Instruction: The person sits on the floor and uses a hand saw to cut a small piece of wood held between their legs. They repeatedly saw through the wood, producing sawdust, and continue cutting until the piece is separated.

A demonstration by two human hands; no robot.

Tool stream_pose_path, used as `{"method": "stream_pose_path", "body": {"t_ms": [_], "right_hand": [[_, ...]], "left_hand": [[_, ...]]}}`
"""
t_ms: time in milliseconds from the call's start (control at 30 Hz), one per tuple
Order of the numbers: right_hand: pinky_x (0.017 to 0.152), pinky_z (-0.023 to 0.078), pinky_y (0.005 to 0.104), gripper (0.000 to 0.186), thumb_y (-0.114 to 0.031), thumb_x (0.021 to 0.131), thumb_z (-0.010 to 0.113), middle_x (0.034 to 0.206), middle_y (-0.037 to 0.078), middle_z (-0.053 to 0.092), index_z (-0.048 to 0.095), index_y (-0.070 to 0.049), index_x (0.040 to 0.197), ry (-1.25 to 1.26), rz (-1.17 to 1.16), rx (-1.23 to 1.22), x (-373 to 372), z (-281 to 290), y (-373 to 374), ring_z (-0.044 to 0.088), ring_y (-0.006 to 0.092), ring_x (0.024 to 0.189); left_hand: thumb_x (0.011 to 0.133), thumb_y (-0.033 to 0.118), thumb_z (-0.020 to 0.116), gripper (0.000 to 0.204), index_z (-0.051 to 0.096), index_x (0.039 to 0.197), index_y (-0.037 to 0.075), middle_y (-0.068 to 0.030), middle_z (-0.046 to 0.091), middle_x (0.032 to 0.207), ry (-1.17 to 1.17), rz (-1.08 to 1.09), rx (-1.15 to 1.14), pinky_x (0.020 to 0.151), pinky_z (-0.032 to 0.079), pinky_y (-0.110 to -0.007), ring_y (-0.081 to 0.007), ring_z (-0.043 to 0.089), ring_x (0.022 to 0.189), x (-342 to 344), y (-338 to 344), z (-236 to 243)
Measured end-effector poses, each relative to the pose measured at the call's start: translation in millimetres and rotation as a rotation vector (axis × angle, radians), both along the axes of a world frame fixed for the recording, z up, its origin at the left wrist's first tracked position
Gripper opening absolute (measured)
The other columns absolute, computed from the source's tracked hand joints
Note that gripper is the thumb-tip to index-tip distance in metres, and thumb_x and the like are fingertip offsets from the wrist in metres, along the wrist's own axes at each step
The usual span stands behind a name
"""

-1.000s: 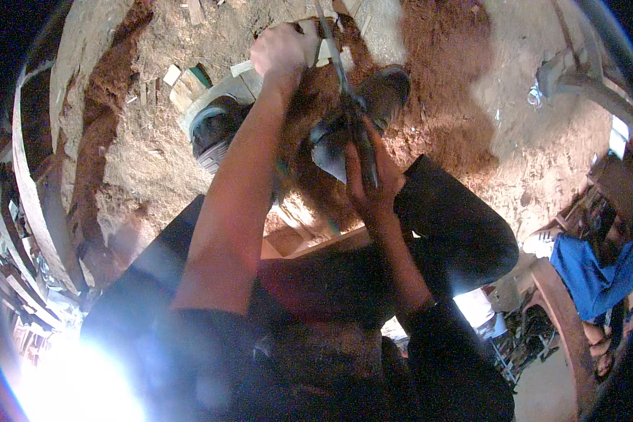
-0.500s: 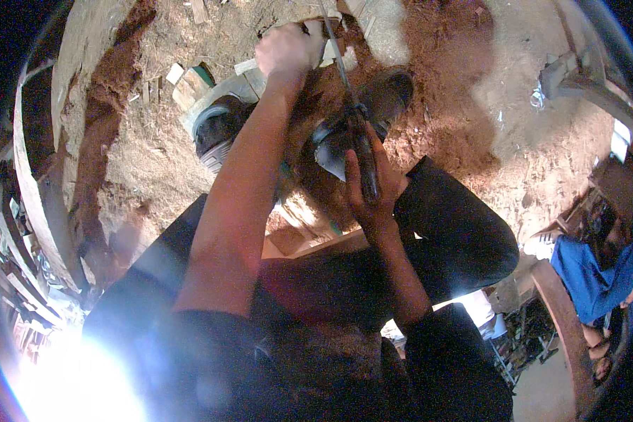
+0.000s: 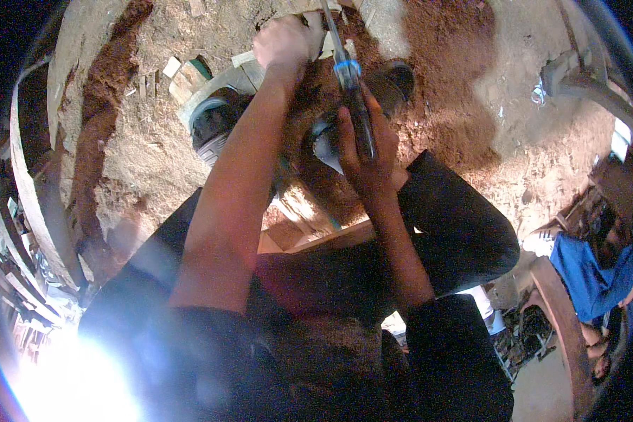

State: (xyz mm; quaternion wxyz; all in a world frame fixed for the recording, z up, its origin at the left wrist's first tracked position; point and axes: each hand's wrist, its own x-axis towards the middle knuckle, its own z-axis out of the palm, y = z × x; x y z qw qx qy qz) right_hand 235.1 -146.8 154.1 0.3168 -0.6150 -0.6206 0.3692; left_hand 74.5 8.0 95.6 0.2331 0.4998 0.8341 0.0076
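My right hand is wrapped round the dark handle of a long, narrow-bladed hand tool. A bright blue band circles the tool where handle meets blade, and its metal blade runs away to the top edge, where its tip is cut off. Farther forward and to the left, my left hand is closed in a fist beside pale wood pieces. What its fingers grip is hidden. The blade passes just right of that fist. Below the hands are my dark shoes, the left one and the right one.
Wood offcuts lie on the sawdust-covered ground. Between my legs is a wooden piece. Curved timber stands at the right, near a person in blue cloth. Boards line the left.
My right hand has pushed the tool forward and slightly left, and the blue band now shows plainly. The left hand stays in nearly the same place.
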Motion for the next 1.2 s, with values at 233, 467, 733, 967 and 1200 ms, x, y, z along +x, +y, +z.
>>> {"method": "stream_pose_path", "body": {"t_ms": [233, 467, 733, 967, 1200], "right_hand": [[0.084, 0.057, 0.0373, 0.042, -0.017, 0.101, 0.066, 0.115, 0.021, 0.073, 0.058, 0.002, 0.138, -0.043, 0.009, 0.066, 14, -4, -38, 0.074, 0.0264, 0.100], [0.090, 0.057, 0.0372, 0.041, -0.012, 0.100, 0.065, 0.120, 0.022, 0.072, 0.059, 0.002, 0.138, 0.016, -0.037, -0.088, 1, 9, 3, 0.073, 0.0264, 0.109], [0.092, 0.057, 0.0390, 0.041, -0.012, 0.101, 0.064, 0.120, 0.022, 0.073, 0.058, 0.002, 0.139, 0.023, -0.047, -0.037, -11, 10, 11, 0.073, 0.0281, 0.108], [0.085, 0.058, 0.0385, 0.039, -0.014, 0.101, 0.065, 0.108, 0.020, 0.076, 0.060, 0.002, 0.136, -0.040, -0.022, 0.078, 6, -1, -24, 0.075, 0.0281, 0.097], [0.087, 0.058, 0.0372, 0.043, -0.014, 0.100, 0.065, 0.116, 0.023, 0.074, 0.058, 0.004, 0.138, 0.057, -0.035, -0.013, 4, -5, 1, 0.075, 0.0257, 0.102]], "left_hand": [[0.096, 0.056, 0.038, 0.068, 0.078, 0.107, 0.001, -0.0252, 0.075, 0.107, -0.026, 0.003, -0.034, 0.091, 0.058, -0.049, -0.0405, 0.074, 0.103, -4, -1, 0], [0.097, 0.057, 0.036, 0.069, 0.078, 0.110, 0.004, -0.0236, 0.075, 0.110, -0.035, -0.010, -0.044, 0.091, 0.057, -0.048, -0.0382, 0.074, 0.104, -2, -1, 0], [0.096, 0.055, 0.037, 0.068, 0.078, 0.111, 0.003, -0.0232, 0.075, 0.109, -0.028, -0.003, -0.060, 0.092, 0.057, -0.048, -0.0387, 0.074, 0.103, 1, 0, 3], [0.096, 0.054, 0.038, 0.067, 0.078, 0.108, 0.002, -0.0243, 0.075, 0.108, 0.004, -0.033, -0.038, 0.093, 0.056, -0.047, -0.0398, 0.074, 0.103, -3, -1, 5], [0.097, 0.055, 0.039, 0.067, 0.078, 0.111, 0.003, -0.0251, 0.074, 0.110, -0.006, -0.026, -0.052, 0.093, 0.056, -0.048, -0.0394, 0.073, 0.105, 1, 4, 6]]}}
